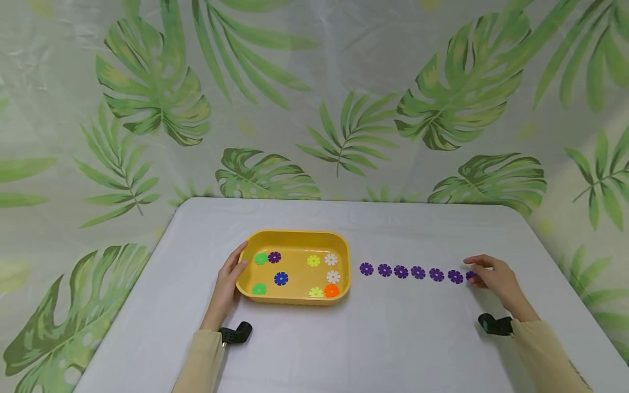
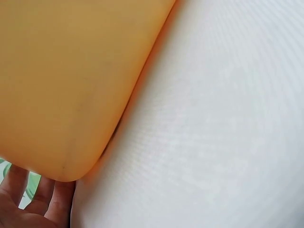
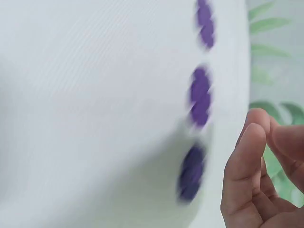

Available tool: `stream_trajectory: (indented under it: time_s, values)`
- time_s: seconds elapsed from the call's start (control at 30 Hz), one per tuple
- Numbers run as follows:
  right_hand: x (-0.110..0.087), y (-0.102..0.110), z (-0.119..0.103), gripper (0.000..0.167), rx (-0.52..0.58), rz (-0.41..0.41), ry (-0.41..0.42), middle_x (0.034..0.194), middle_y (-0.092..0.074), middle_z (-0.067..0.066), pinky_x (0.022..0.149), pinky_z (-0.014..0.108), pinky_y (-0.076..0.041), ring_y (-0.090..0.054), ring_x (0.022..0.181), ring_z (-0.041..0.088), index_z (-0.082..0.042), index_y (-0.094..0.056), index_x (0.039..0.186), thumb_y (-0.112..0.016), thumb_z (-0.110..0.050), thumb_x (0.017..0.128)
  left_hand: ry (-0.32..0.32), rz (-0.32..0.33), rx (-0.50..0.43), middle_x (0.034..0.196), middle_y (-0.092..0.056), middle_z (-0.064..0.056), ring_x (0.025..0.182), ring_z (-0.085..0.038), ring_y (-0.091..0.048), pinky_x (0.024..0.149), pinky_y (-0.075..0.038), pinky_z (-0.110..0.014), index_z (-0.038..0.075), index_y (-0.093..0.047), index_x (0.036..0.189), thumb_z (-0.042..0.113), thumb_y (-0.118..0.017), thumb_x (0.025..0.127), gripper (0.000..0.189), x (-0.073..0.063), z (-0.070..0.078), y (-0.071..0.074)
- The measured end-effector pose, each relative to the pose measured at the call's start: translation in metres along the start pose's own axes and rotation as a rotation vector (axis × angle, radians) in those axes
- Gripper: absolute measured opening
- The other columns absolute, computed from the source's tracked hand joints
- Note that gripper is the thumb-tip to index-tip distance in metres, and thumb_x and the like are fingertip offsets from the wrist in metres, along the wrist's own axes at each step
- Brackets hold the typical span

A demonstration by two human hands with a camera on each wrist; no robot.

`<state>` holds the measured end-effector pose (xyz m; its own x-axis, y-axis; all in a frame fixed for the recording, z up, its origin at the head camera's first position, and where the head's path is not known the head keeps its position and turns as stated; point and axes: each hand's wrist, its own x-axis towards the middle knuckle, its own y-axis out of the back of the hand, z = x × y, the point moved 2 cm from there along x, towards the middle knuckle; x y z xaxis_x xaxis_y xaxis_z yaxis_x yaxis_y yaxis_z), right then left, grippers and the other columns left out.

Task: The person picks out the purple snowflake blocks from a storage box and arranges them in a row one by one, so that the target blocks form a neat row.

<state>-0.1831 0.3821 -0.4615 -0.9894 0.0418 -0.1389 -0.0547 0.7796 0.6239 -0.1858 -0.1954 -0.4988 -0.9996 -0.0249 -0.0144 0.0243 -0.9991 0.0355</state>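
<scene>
My left hand [image 1: 229, 280] grips the left side of a yellow plastic tray [image 1: 295, 299], thumb at the rim; in the left wrist view its fingers [image 2: 59, 202] lie against the tray's outer wall [image 2: 71, 95]. Several purple snowflake discs [image 1: 417, 272] form a row on the table, to the right of the tray. Above the row's right end is my right hand [image 1: 497, 278], partly covering the last purple disc [image 1: 470, 275]. The right wrist view shows that disc [image 3: 191, 173] lying apart from the loosely bent fingers [image 3: 244, 161], which hold nothing visible.
Inside the tray lie green [image 1: 261, 258], purple [image 1: 274, 257], blue [image 1: 281, 279], yellow [image 1: 313, 261], white [image 1: 331, 260] and orange [image 1: 331, 291] discs. A white cloth covers the table [image 1: 393, 344]. Behind it hangs a leaf-patterned curtain [image 1: 275, 120].
</scene>
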Motion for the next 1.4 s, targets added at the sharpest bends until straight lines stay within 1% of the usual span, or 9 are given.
stream_trajectory:
  time_s: [0.17,0.3,0.53,0.77,0.87,0.97,1.03,1.27,1.4]
  values:
    - [0.008,-0.019,-0.041,0.044,0.174,-0.102,0.058,0.11,-0.055,0.025,0.068,0.027,-0.056,-0.064,0.077,0.019,0.015,-0.046,0.128,-0.045,-0.021,0.103,-0.007,-0.007,-0.004,0.155,-0.025,0.004,0.142,-0.013,-0.018,0.114,-0.022,-0.034,0.023,-0.037,0.148,0.024,-0.043,0.103,0.046,-0.001,-0.001,0.0]
    - [0.015,-0.044,-0.081,0.043,0.258,-0.199,0.124,0.11,-0.054,0.024,0.074,0.029,-0.056,-0.063,0.085,0.027,0.013,-0.047,0.128,-0.046,-0.022,0.102,0.0,-0.004,-0.009,0.154,-0.026,0.007,0.141,-0.012,-0.02,0.113,-0.024,-0.032,0.025,-0.038,0.148,0.025,-0.044,0.103,0.045,0.0,-0.002,-0.001]
    - [0.029,-0.103,-0.148,0.036,0.321,-0.365,0.156,0.106,-0.057,0.017,0.078,0.034,-0.056,-0.061,0.083,0.029,0.007,-0.052,0.125,-0.047,-0.019,0.101,0.002,-0.007,-0.019,0.154,-0.027,0.007,0.141,-0.011,-0.02,0.113,-0.024,-0.031,0.026,-0.038,0.148,0.026,-0.044,0.103,0.045,0.001,-0.002,-0.003]
    - [0.041,-0.167,-0.209,0.033,0.352,-0.521,0.177,0.118,-0.055,0.027,0.076,0.032,-0.056,-0.061,0.081,0.028,0.006,-0.054,0.125,-0.048,-0.016,0.1,-0.007,-0.004,-0.018,0.153,-0.028,0.009,0.14,-0.009,-0.021,0.113,-0.023,-0.031,0.027,-0.04,0.147,0.024,-0.045,0.103,0.044,0.001,-0.001,-0.003]
    - [0.044,-0.193,-0.23,0.034,0.358,-0.581,0.177,0.121,-0.054,0.029,0.08,0.039,-0.056,-0.061,0.087,0.038,0.007,-0.053,0.126,-0.05,-0.015,0.1,-0.016,-0.003,-0.022,0.153,-0.028,0.007,0.141,-0.009,-0.02,0.114,-0.022,-0.031,0.025,-0.04,0.147,0.023,-0.044,0.103,0.044,0.001,-0.002,-0.002]
    - [0.048,-0.219,-0.244,0.035,0.365,-0.632,0.17,0.123,-0.054,0.029,0.086,0.047,-0.053,-0.058,0.097,0.047,0.007,-0.053,0.127,-0.05,-0.015,0.1,-0.021,0.002,-0.021,0.154,-0.028,0.007,0.141,-0.01,-0.019,0.114,-0.021,-0.031,0.024,-0.04,0.147,0.023,-0.044,0.103,0.044,0.001,-0.002,0.0]
    - [0.051,-0.236,-0.251,0.035,0.362,-0.662,0.154,0.124,-0.054,0.028,0.088,0.049,-0.051,-0.057,0.101,0.047,0.007,-0.053,0.128,-0.05,-0.014,0.1,-0.026,-0.003,-0.023,0.154,-0.027,0.006,0.141,-0.01,-0.018,0.114,-0.02,-0.031,0.024,-0.039,0.147,0.022,-0.044,0.103,0.044,0.001,-0.002,0.0]
    - [0.057,-0.276,-0.263,0.032,0.298,-0.68,0.102,0.123,-0.057,0.021,0.085,0.041,-0.054,-0.063,0.096,0.034,0.003,-0.055,0.127,-0.049,-0.011,0.099,-0.016,-0.014,-0.043,0.154,-0.027,0.006,0.141,-0.009,-0.018,0.114,-0.02,-0.029,0.022,-0.038,0.148,0.02,-0.044,0.103,0.045,0.001,0.003,0.001]
    - [0.062,-0.29,-0.266,0.034,0.266,-0.7,0.121,0.127,-0.055,0.018,0.084,0.038,-0.054,-0.063,0.097,0.031,0.003,-0.054,0.129,-0.048,-0.008,0.097,-0.005,-0.032,-0.04,0.156,-0.023,0.0,0.143,-0.015,-0.016,0.115,-0.019,-0.033,0.017,-0.034,0.15,0.018,-0.042,0.104,0.047,-0.005,0.017,0.0]
